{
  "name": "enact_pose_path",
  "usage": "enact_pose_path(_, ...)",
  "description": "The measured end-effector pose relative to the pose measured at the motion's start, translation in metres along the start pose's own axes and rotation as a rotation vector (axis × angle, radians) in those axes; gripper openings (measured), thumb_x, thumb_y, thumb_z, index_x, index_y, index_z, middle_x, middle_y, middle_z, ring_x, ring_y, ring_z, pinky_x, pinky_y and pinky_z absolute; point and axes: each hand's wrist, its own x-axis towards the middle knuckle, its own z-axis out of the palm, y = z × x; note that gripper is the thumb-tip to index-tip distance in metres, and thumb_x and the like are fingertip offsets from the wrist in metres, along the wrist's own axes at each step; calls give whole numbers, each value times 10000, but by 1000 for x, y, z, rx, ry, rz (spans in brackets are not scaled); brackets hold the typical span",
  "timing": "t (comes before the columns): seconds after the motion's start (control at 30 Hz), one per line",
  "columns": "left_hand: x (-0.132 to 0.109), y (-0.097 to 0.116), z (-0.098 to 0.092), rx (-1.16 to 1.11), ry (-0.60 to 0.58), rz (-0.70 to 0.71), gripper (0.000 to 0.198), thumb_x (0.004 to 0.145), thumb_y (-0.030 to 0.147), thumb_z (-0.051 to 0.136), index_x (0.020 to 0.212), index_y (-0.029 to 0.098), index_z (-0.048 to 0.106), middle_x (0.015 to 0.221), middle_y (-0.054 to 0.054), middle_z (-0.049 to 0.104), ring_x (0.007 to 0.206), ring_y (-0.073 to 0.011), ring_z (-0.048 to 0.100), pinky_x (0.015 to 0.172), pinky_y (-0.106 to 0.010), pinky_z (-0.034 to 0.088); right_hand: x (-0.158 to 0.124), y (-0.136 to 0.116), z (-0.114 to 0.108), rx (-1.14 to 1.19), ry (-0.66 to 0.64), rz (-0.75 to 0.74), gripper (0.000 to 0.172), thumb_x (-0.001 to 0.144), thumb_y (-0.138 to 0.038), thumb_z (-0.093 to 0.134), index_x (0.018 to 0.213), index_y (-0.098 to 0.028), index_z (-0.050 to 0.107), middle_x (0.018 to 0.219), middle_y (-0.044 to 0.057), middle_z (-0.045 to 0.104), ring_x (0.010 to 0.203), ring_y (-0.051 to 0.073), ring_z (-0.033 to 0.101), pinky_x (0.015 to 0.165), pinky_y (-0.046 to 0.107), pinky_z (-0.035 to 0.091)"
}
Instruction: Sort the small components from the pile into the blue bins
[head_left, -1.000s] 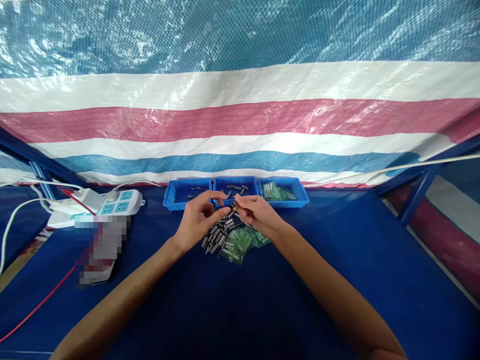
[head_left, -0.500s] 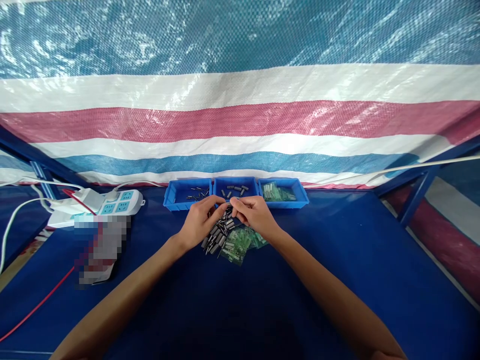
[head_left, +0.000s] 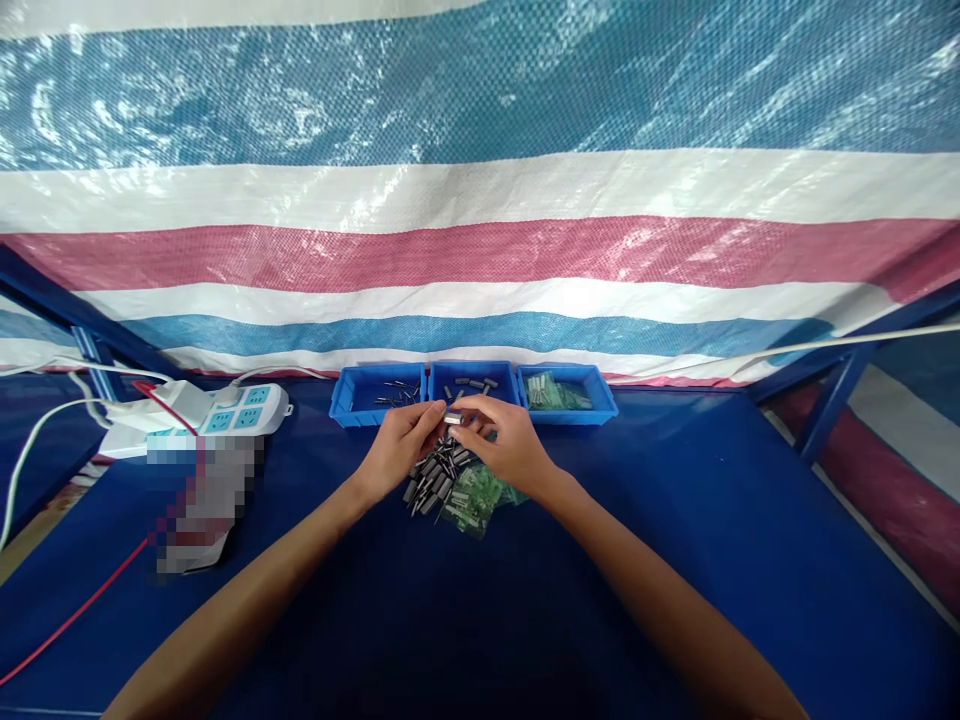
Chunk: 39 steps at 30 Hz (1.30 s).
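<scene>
Writing and labels: none legible; a blurred patch (head_left: 202, 505) on the left of the table hides whatever lies there

Left tray (head_left: 379, 392), blue plastic, at the far edge of the table: holds a few thin dark pins, loosely scattered

Middle tray (head_left: 472, 380), blue plastic, touching the left tray on one side and the right tray on the other: holds several short dark cylindrical parts

Right tray (head_left: 570, 392), blue plastic: holds a cluster of small pale green pieces

Loose pile of dark parts (head_left: 431, 482), on the blue table (head_left: 675, 560) just in front of the trays, under and between the two hands: short dark cylinders with thin leads, heaped unevenly

Green pieces (head_left: 472, 500), just beside the dark pile on its right, partly under the right wrist: small translucent green items, overlapping

Small part (head_left: 452, 419), pale and cylindrical, held above the pile, just in front of the middle tray, between the fingertips of both hands; detail too small to tell

Left hand (head_left: 401, 445): fingers curled, thumb and forefinger pinched on the left end of the small part

Right hand (head_left: 506, 445): fingers curled, thumb and forefinger pinched on the right end of the same part

Power strip (head_left: 225, 408), white with pale blue sockets, at the far left of the table, white cables running off left; a red cable (head_left: 82, 605) crosses the near left corner

Striped tarpaulin (head_left: 480, 250), blue, white and red, hangs behind the table
</scene>
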Motion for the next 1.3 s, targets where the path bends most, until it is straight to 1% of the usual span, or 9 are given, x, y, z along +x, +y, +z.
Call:
enact_pose_path(0.2, -1, 2, 1, 60, 9, 33, 446, 918, 483, 447, 641, 136, 488, 543, 33, 395, 468, -62, 333, 445, -204, 249, 0, 0, -2, -116, 19, -79, 147, 896, -268, 542, 872, -163, 641, 723, 39, 616, 641, 142, 559, 595, 251, 447)
enact_pose_path(0.4, -4, 3, 0, 190, 78, 235, 319, 817, 384, 662, 1049, 170, 621, 833, -6, 592, 493, -42, 374, 466, -197, 308, 2, -2, -7, -21, -6, 53, 350, 939, -328, 462, 630, -169, 496, 503, -27, 446, 506, 103, 411, 520, 236, 313)
enact_pose_path(0.57, -4, -3, 1, 298, 125, 388, 225, 822, 342, 667, 957, 165, 698, 720, -3, 590, 537, -67, 418, 526, -209, 359, 1, 2, -4, 44, -150, 95, 433, 970, -385, 394, 595, -171, 430, 500, -38, 411, 491, 86, 366, 519, 236, 272)
enact_pose_path(0.7, -3, -6, 2, 192, 102, 271, 246, 835, 374, 641, 942, 155, 679, 737, -8, 587, 501, -59, 381, 467, -209, 309, 2, 3, -3, -1, -138, 102, 508, 983, -392, 356, 534, -163, 420, 483, -33, 382, 480, 83, 369, 526, 241, 281)
enact_pose_path(0.8, -1, -8, -1, 72, 147, 148, 269, 834, 407, 633, 923, 154, 633, 569, 40, 460, 451, -58, 327, 422, -201, 244, 3, 1, -5, -8, -55, 116, 447, 964, -374, 409, 579, -162, 490, 492, -27, 422, 486, 93, 405, 521, 238, 309)
enact_pose_path(0.93, 1, -8, -4, -18, 204, 116, 263, 809, 411, 662, 836, 162, 581, 530, 54, 393, 452, -63, 344, 424, -197, 241, 1, -2, -8, 19, 59, 58, 191, 917, -310, 500, 947, -164, 620, 592, -19, 512, 520, 113, 460, 524, 237, 366)
enact_pose_path(1.0, 1, -8, -4, -55, 190, 115, 264, 804, 408, 668, 808, 166, 563, 542, 50, 402, 452, -62, 354, 424, -196, 249, 0, -3, -8, 31, 61, -6, 250, 912, -267, 496, 1115, -175, 610, 681, 2, 579, 545, 116, 490, 544, 240, 397)
enact_pose_path(1.2, 2, -8, -3, -30, 202, 113, 259, 808, 412, 663, 840, 168, 580, 550, 44, 440, 433, -60, 375, 413, -190, 263, -1, 0, -3, -111, -95, -86, 226, 842, -100, 499, 803, -152, 715, 716, 28, 672, 580, 111, 542, 571, 233, 397)
enact_pose_path(1.3, 2, -6, -3, 2, 193, 143, 263, 857, 415, 600, 944, 167, 611, 662, 5, 542, 450, -60, 428, 421, -192, 293, 0, 3, -3, -134, -83, -31, 224, 852, -111, 493, 816, -142, 712, 648, 15, 642, 533, 103, 510, 540, 227, 375)
